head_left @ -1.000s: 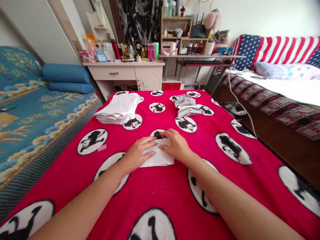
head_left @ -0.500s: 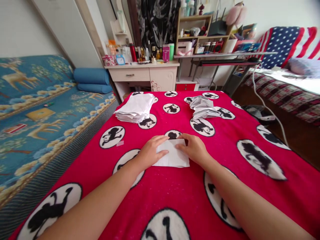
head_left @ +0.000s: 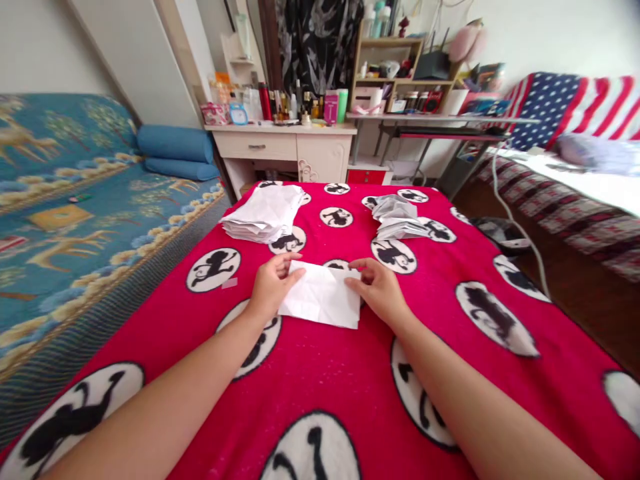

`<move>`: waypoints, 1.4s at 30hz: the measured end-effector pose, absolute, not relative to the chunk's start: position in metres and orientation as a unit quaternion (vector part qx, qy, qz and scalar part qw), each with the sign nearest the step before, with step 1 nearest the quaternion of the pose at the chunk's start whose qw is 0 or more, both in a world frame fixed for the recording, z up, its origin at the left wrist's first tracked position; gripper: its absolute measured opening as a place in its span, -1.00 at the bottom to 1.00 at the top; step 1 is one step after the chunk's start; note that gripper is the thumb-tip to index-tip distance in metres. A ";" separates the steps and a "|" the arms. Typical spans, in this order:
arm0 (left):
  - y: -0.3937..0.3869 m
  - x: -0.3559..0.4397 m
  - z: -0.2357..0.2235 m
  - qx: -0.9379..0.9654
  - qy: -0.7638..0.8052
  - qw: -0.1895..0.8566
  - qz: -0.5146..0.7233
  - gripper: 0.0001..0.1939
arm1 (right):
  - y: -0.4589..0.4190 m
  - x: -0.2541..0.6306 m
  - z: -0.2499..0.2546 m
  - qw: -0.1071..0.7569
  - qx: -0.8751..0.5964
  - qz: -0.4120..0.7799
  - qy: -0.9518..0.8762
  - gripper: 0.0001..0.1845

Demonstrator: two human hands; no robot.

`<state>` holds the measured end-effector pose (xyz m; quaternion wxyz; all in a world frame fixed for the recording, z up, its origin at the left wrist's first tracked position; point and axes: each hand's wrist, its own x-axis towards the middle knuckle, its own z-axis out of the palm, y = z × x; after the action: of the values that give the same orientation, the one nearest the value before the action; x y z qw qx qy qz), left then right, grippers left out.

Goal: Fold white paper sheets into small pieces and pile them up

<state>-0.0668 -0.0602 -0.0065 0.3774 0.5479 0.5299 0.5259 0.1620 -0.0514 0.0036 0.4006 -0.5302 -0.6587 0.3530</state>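
Left hand (head_left: 273,283) and right hand (head_left: 381,288) pinch opposite ends of a folded white paper (head_left: 323,295); beyond, the red-clothed counter (head_left: 320,373) carries a paper stack (head_left: 265,208), left, and folded papers (head_left: 397,217), right.

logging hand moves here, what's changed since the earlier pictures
The left hand and right hand have moved apart, from close together on the white paper to its two sides, leaving more of it uncovered. Neither has let it go. The thick paper stack and smaller paper pile stay where they were on the red cloth.
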 end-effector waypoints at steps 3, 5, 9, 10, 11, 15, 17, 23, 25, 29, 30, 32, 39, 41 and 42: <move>-0.058 -0.068 -0.009 0.551 0.514 0.408 0.515 -0.40 | -0.053 0.161 0.002 0.343 -0.571 0.245 -0.705 -0.69; -0.058 -0.067 -0.009 0.585 0.513 0.389 0.493 -0.37 | -0.056 0.160 0.004 0.292 -0.612 0.183 -0.712 -0.71; -0.061 -0.064 -0.009 0.638 0.516 0.344 0.457 -0.44 | -0.063 0.157 0.012 0.259 -0.580 -0.004 -0.772 -0.73; -0.061 -0.064 -0.010 0.641 0.521 0.335 0.454 -0.45 | -0.064 0.156 0.014 0.260 -0.559 -0.021 -0.787 -0.72; -0.062 -0.064 -0.010 0.646 0.526 0.322 0.450 -0.49 | -0.065 0.155 0.014 0.257 -0.537 -0.020 -0.804 -0.72; -0.065 -0.063 -0.006 0.713 0.528 0.193 0.419 -0.83 | -0.066 0.151 0.009 0.220 -0.480 0.083 -0.845 -0.68; -0.068 -0.062 -0.004 0.758 0.496 0.157 0.394 -0.94 | -0.065 0.151 0.005 0.222 -0.502 0.104 -0.829 -0.69; -0.078 -0.060 0.005 0.842 0.443 0.104 0.290 -0.78 | -0.064 0.156 0.006 0.242 -0.565 0.090 -0.784 -0.75; -0.080 -0.060 0.009 0.853 0.434 0.103 0.271 -0.83 | -0.064 0.157 0.008 0.235 -0.574 0.078 -0.781 -0.75; -0.079 -0.061 0.011 0.835 0.445 0.148 0.287 -0.76 | -0.064 0.160 0.012 0.210 -0.597 0.073 -0.771 -0.77; -0.077 -0.061 0.010 0.822 0.456 0.166 0.298 -0.74 | -0.064 0.160 0.013 0.202 -0.604 0.074 -0.767 -0.76; -0.072 -0.063 0.006 0.797 0.474 0.209 0.311 -0.79 | -0.064 0.161 0.015 0.189 -0.610 0.062 -0.767 -0.73; -0.064 -0.070 0.002 0.789 0.460 0.292 0.285 -0.81 | -0.066 0.152 0.014 0.170 -0.433 0.011 -0.885 -0.50; -0.065 -0.070 0.004 0.798 0.462 0.275 0.273 -0.71 | -0.067 0.150 0.013 0.149 -0.426 0.022 -0.892 -0.51; -0.066 -0.071 0.005 0.807 0.458 0.266 0.264 -0.68 | -0.067 0.149 0.013 0.143 -0.441 0.021 -0.886 -0.53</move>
<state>-0.0705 -0.0662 0.0052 0.2657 0.8065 0.4576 0.2637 0.1494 -0.0672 0.0125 0.1428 -0.4413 -0.8857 0.0214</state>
